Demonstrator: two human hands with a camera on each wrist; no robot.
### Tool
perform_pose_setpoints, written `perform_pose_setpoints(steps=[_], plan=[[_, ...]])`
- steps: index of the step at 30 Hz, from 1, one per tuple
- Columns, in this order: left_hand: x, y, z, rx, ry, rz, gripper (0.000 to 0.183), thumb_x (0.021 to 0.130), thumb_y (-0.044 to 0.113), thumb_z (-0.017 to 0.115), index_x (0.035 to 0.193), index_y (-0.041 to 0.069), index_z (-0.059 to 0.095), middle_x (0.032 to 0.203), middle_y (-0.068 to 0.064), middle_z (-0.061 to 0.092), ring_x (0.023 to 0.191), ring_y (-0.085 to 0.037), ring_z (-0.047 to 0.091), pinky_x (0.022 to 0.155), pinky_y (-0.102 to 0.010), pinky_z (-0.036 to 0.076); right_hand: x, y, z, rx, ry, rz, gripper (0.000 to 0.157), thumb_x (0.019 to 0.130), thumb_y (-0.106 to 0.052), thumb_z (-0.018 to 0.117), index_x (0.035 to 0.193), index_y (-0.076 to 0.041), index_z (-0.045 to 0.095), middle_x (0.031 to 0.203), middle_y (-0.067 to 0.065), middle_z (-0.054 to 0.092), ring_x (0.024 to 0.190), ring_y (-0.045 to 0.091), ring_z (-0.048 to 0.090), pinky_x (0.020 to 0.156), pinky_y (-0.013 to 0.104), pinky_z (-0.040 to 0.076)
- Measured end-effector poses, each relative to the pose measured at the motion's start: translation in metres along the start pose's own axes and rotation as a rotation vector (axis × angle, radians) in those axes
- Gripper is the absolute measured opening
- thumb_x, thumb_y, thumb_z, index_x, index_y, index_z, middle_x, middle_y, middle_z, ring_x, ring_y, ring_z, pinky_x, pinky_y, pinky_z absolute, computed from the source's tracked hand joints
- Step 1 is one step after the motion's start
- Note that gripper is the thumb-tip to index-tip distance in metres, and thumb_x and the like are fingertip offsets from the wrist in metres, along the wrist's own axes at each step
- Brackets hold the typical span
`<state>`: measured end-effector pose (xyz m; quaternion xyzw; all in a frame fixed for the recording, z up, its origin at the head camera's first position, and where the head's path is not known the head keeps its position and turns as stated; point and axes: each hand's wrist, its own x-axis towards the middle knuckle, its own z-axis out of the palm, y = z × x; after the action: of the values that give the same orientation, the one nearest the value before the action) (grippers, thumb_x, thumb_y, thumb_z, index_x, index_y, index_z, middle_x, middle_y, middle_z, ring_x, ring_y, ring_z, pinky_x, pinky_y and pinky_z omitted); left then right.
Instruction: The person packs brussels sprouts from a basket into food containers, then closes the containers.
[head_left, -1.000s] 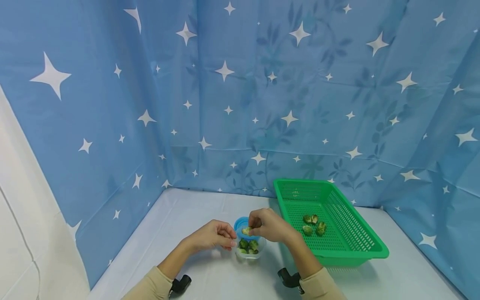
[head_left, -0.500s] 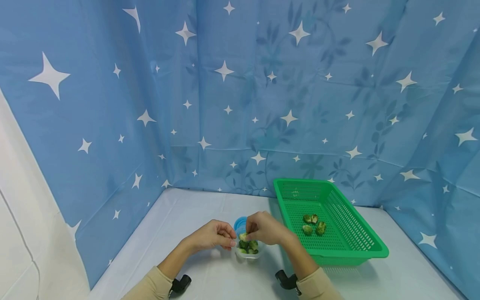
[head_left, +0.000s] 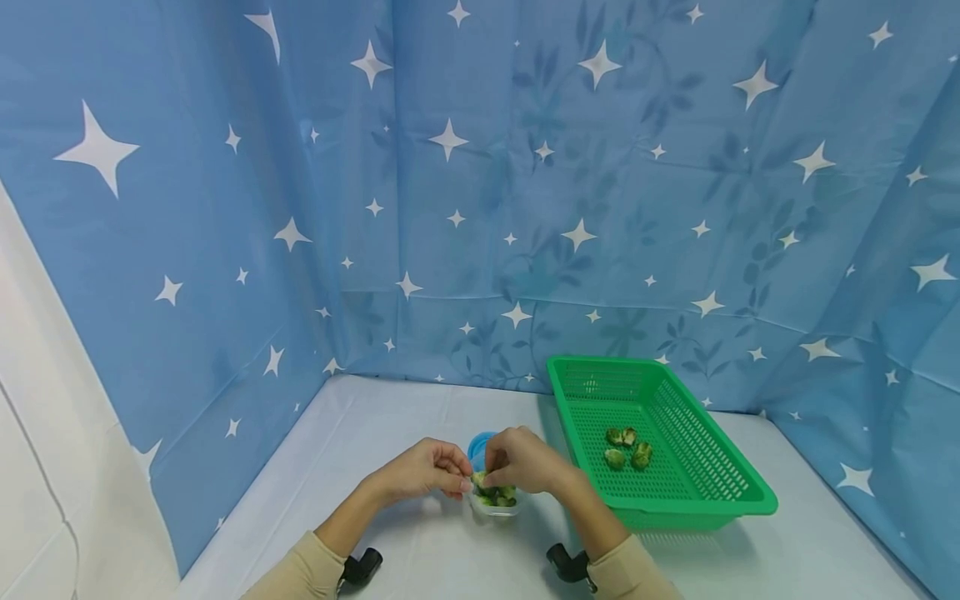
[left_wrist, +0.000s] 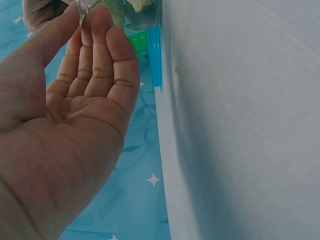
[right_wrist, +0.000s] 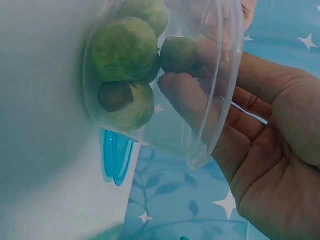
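A clear plastic container (head_left: 495,511) with several Brussels sprouts (right_wrist: 125,47) in it stands on the table. My left hand (head_left: 423,473) pinches its rim from the left between thumb and fingers, as the left wrist view shows. From the right, my right hand (head_left: 528,461) reaches over the rim with its fingertips inside the container. Through the clear wall in the right wrist view, thumb and fingers pinch one Brussels sprout (right_wrist: 177,56) beside the others. A blue lid (head_left: 477,448) lies just behind the container, partly hidden by the right hand.
To the right stands a green perforated basket (head_left: 693,506), holding several Brussels sprouts (head_left: 615,458). White cloth covers the table (head_left: 405,550). A blue curtain with white stars (head_left: 480,250) hangs behind and at the sides.
My right hand has moved left and slightly down, bringing the pinched Brussels sprout from above the lid into the container. The left hand keeps its place at the rim.
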<state>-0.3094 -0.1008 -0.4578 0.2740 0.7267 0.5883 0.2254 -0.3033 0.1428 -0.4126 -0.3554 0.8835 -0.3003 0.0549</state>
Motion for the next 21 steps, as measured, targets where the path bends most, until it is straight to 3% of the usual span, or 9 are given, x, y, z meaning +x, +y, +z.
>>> perform_pose_setpoints(steps=[10, 21], plan=[[0.0015, -0.0014, -0.0007, 0.004, 0.0, 0.004, 0.024, 0.095, 0.013, 0.078, 0.111, -0.003, 0.071, 0.093, -0.004, 0.074, 0.082, -0.017, 0.074, 0.084, -0.042, 0.064, 0.0007, -0.0008, -0.0004, -0.007, -0.025, 0.004, 0.016, 0.084, -0.009, 0.087, 0.079, -0.013, 0.073, 0.075, -0.006, 0.07, 0.067, 0.001, 0.062, 0.061, 0.02, 0.054], [0.002, -0.0036, -0.0013, 0.011, -0.006, 0.02, 0.031, 0.094, 0.014, 0.079, 0.114, -0.008, 0.069, 0.09, -0.002, 0.075, 0.081, -0.016, 0.074, 0.082, -0.04, 0.064, 0.0006, -0.0014, 0.0002, 0.053, -0.09, -0.011, 0.019, 0.082, 0.009, 0.082, 0.085, -0.008, 0.076, 0.082, 0.001, 0.074, 0.074, 0.003, 0.069, 0.068, 0.019, 0.058]])
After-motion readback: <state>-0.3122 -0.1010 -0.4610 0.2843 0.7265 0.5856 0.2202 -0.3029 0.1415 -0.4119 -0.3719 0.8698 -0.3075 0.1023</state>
